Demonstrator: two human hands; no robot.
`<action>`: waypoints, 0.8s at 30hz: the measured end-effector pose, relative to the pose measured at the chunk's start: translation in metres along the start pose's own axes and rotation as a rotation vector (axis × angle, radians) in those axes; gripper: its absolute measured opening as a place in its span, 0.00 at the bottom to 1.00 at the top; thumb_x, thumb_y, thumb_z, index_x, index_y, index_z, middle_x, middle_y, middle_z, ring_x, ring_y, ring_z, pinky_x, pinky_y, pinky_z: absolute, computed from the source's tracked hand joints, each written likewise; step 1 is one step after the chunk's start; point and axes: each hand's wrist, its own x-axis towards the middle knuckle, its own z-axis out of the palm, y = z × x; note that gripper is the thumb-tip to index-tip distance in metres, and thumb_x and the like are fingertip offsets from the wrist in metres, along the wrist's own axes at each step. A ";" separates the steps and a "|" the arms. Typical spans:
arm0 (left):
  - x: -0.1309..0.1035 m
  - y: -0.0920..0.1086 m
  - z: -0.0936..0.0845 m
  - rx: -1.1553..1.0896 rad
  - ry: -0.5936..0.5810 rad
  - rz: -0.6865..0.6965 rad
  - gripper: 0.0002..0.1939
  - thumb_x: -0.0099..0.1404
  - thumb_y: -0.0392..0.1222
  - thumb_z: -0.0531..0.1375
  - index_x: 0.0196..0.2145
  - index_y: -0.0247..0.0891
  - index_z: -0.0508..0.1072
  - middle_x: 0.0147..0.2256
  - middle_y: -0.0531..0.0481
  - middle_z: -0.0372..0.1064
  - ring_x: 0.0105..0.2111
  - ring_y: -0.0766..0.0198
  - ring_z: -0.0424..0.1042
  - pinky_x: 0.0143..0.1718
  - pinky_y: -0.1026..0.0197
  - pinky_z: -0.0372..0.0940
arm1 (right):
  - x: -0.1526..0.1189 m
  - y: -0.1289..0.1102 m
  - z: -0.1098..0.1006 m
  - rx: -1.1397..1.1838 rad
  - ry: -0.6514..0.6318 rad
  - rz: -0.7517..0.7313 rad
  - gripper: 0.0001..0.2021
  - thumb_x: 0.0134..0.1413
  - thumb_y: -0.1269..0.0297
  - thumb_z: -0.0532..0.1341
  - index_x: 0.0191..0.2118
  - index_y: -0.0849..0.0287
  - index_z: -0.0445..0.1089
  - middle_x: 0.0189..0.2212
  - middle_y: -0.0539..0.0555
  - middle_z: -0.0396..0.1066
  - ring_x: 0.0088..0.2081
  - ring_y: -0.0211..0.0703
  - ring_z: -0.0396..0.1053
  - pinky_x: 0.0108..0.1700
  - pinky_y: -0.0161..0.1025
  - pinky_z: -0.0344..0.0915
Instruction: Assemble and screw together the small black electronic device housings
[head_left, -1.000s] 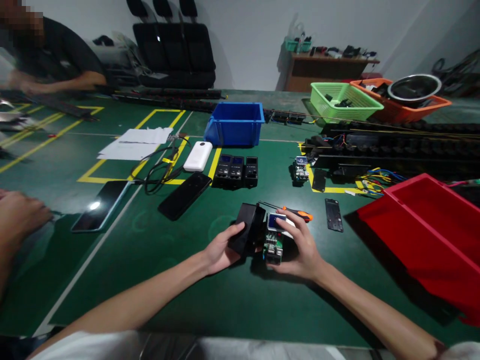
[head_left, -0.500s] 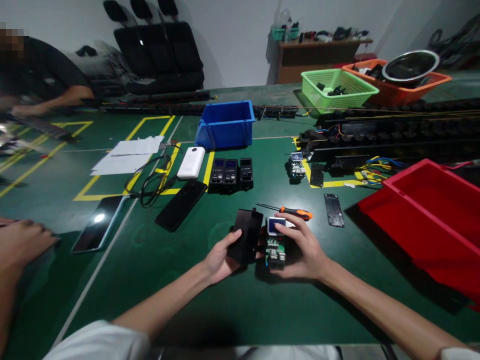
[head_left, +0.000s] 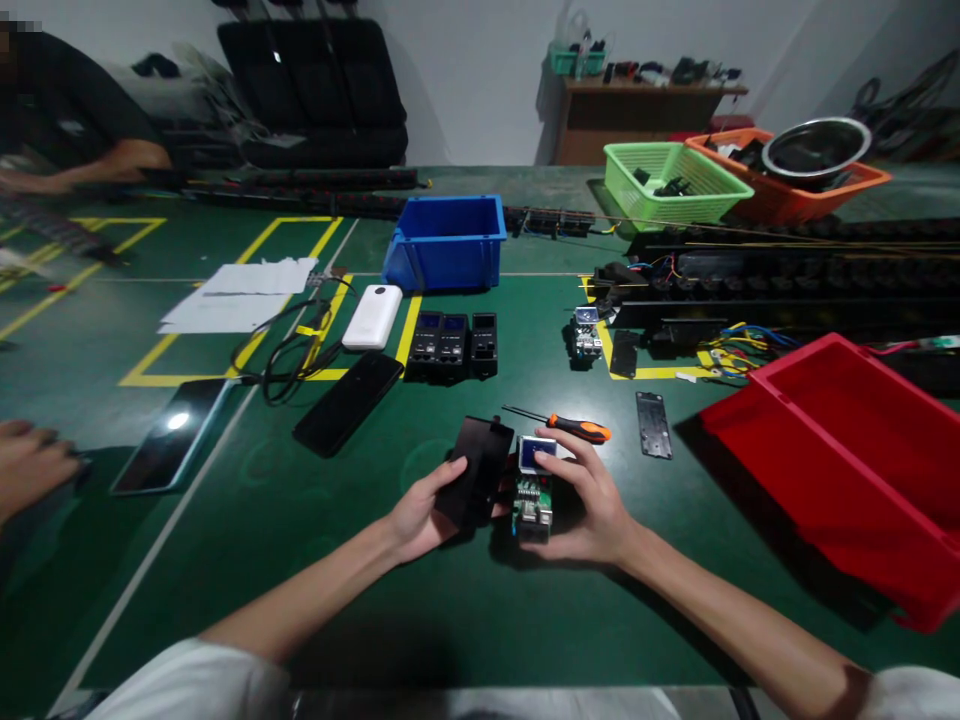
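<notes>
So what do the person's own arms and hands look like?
The left hand and right hand are bare, with no gloves. No watch or bracelet shows on either wrist. The left sleeve and right sleeve look whitish and plain, leaving the forearms uncovered.

An open lane is left on the tabletop [head_left: 534,330] between the small black boxes [head_left: 452,345] and the circuit board [head_left: 586,340], but its near end is crossed by a screwdriver [head_left: 577,428]. The right side is blocked by a red bin [head_left: 832,470]; bare space is found between the left hand [head_left: 421,515] and the black phone [head_left: 349,403].
</notes>
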 end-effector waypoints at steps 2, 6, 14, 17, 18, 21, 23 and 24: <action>0.000 0.001 0.000 -0.010 0.006 -0.011 0.17 0.67 0.42 0.57 0.48 0.30 0.76 0.45 0.38 0.77 0.48 0.53 0.76 0.62 0.44 0.57 | 0.001 0.000 0.000 0.002 -0.006 0.011 0.47 0.38 0.54 0.74 0.64 0.56 0.54 0.62 0.67 0.55 0.62 0.63 0.59 0.58 0.58 0.65; 0.001 0.002 0.001 -0.008 0.023 -0.027 0.19 0.68 0.43 0.56 0.51 0.29 0.74 0.48 0.36 0.75 0.50 0.51 0.74 0.63 0.44 0.56 | 0.001 0.000 0.000 0.008 -0.022 0.027 0.47 0.39 0.53 0.73 0.65 0.56 0.53 0.62 0.67 0.54 0.62 0.62 0.58 0.58 0.58 0.66; 0.000 -0.001 -0.002 -0.020 0.005 -0.021 0.16 0.68 0.42 0.56 0.48 0.30 0.76 0.45 0.38 0.77 0.47 0.54 0.76 0.63 0.44 0.55 | 0.000 0.002 0.001 -0.007 -0.043 0.026 0.48 0.40 0.54 0.73 0.66 0.54 0.51 0.63 0.66 0.53 0.63 0.62 0.58 0.55 0.56 0.68; 0.000 -0.001 -0.001 -0.013 0.000 -0.020 0.18 0.69 0.42 0.55 0.50 0.30 0.75 0.47 0.37 0.76 0.49 0.54 0.75 0.63 0.44 0.55 | 0.000 0.003 0.002 -0.018 -0.047 0.024 0.48 0.40 0.53 0.73 0.66 0.54 0.51 0.63 0.66 0.53 0.63 0.63 0.57 0.54 0.56 0.69; 0.000 -0.001 -0.001 -0.007 0.008 -0.018 0.18 0.69 0.42 0.55 0.50 0.30 0.75 0.47 0.37 0.76 0.49 0.53 0.75 0.63 0.44 0.55 | 0.000 0.003 0.002 -0.025 -0.048 0.024 0.48 0.40 0.53 0.73 0.66 0.53 0.51 0.63 0.66 0.53 0.63 0.63 0.57 0.55 0.57 0.68; 0.000 0.000 0.002 0.003 0.033 -0.009 0.17 0.69 0.42 0.55 0.49 0.30 0.75 0.46 0.37 0.76 0.48 0.54 0.76 0.62 0.44 0.57 | 0.000 0.003 0.002 -0.031 -0.048 0.019 0.47 0.40 0.53 0.73 0.66 0.53 0.52 0.63 0.66 0.53 0.63 0.63 0.57 0.55 0.58 0.68; 0.000 0.000 0.003 0.003 0.022 -0.004 0.16 0.68 0.41 0.55 0.49 0.30 0.75 0.45 0.38 0.77 0.47 0.54 0.76 0.62 0.44 0.57 | 0.000 0.003 0.002 -0.025 -0.043 0.016 0.47 0.40 0.54 0.73 0.65 0.54 0.52 0.63 0.67 0.52 0.63 0.63 0.57 0.55 0.57 0.68; 0.000 0.000 0.003 0.003 0.022 0.000 0.16 0.68 0.41 0.55 0.48 0.29 0.75 0.45 0.37 0.77 0.47 0.54 0.76 0.62 0.44 0.57 | 0.000 0.003 0.003 -0.026 -0.042 0.014 0.47 0.40 0.54 0.73 0.65 0.54 0.53 0.63 0.67 0.53 0.63 0.63 0.57 0.55 0.58 0.67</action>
